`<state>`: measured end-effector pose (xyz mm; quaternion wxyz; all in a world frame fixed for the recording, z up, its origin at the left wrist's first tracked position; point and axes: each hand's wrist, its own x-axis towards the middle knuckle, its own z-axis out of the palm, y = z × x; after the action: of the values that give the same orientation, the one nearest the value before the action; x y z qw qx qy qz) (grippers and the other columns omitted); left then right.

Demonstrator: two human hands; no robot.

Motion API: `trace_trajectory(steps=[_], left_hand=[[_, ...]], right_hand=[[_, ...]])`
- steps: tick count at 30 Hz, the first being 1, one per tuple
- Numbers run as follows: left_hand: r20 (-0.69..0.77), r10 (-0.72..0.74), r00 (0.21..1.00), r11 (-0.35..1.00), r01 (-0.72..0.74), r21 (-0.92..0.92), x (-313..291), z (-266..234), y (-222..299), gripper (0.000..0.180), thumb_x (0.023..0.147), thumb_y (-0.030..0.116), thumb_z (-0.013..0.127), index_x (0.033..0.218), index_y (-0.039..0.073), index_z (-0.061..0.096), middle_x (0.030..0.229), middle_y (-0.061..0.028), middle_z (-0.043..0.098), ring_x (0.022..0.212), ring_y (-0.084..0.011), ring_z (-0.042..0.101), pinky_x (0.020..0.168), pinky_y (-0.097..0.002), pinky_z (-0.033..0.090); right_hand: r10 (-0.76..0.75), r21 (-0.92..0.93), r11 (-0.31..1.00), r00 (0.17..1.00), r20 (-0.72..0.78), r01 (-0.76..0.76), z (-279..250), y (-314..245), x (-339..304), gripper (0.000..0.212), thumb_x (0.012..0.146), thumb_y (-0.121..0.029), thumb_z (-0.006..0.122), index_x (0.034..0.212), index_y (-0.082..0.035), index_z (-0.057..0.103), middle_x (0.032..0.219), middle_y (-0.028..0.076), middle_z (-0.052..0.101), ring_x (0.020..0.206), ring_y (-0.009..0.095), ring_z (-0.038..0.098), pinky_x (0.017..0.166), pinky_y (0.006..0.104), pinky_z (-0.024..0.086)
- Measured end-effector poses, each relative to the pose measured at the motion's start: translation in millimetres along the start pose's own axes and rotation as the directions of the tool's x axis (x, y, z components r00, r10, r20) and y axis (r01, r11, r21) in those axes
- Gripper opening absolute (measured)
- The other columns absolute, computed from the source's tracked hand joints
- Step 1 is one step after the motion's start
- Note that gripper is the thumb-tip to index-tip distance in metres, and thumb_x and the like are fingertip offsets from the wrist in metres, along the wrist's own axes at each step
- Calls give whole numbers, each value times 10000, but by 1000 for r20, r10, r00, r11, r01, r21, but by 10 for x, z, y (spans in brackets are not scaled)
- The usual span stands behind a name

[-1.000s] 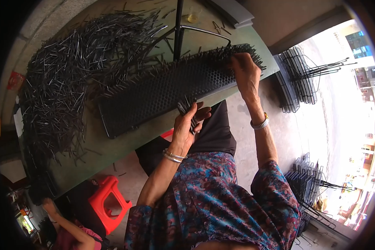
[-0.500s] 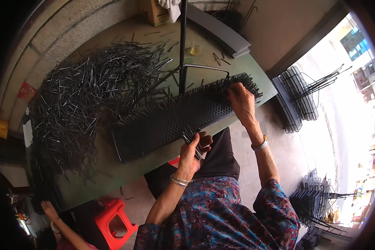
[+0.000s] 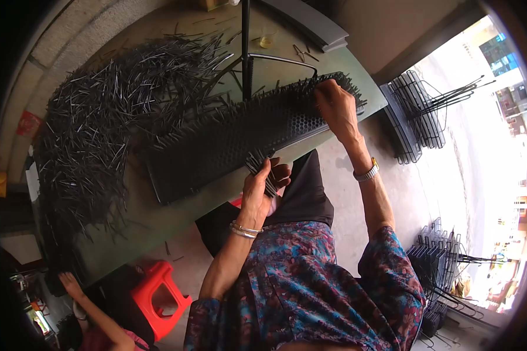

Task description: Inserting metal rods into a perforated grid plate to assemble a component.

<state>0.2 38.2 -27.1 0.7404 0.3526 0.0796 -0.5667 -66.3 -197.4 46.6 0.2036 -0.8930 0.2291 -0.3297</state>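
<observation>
Head view: the left hand (image 3: 259, 190) is clasping dark strips (image 3: 255, 162); the right hand (image 3: 337, 111) is bending over the perforated panel's (image 3: 222, 143) right end, its grip unclear. The panel is lying on a green table (image 3: 143, 234) beside a loose heap (image 3: 96, 126).

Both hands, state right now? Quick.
Left hand: closed around a bundle of thin dark strips.
Right hand: fingers bunched at the perforated board; can't tell if they grip anything.

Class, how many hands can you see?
3: the left hand holding strips, the right hand at the tray, a co-worker's hand lower left; another may be hidden.
</observation>
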Motion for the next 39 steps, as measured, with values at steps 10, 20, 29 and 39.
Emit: trace_trajectory(steps=[10, 20, 29, 39], left_hand=[[-18, -5, 1000, 1000, 6, 18, -31, 64, 1, 299, 967, 271, 553, 1086, 8, 630, 888, -151, 684, 807, -240, 677, 721, -359, 565], [19, -10, 1000, 1000, 10, -14, -6, 45, 3, 278, 957, 245, 573, 1068, -3, 634, 905, -140, 678, 812, -223, 670, 745, -356, 561], [10, 2, 1000, 996, -1, -91, 11, 43, -19, 267, 957, 218, 571, 1062, -24, 617, 896, -158, 673, 815, -241, 673, 776, -374, 571], [-13, -10, 1000, 995, 9, -104, -32, 78, -3, 255, 966, 226, 553, 1053, -4, 619, 878, -156, 676, 841, -253, 672, 787, -388, 567]], right_hand=[[4, -13, 1000, 1000, 22, -4, 1, 22, 7, 143, 896, -86, 596, 1006, 3, 581, 828, 146, 649, 719, 232, 668, 649, 319, 521], [-32, -61, 998, 999, 35, 34, 28, -24, 58, 136, 907, -92, 582, 994, 12, 570, 819, 145, 653, 713, 236, 669, 643, 319, 512], [-32, -74, 997, 999, -19, 30, 83, 4, 4, 135, 909, -93, 582, 1000, 6, 573, 808, 147, 658, 705, 244, 676, 621, 317, 510], [5, -77, 997, 1000, 23, -3, 45, -66, 61, 121, 888, -90, 589, 968, 0, 582, 785, 159, 652, 691, 279, 668, 621, 357, 506]])
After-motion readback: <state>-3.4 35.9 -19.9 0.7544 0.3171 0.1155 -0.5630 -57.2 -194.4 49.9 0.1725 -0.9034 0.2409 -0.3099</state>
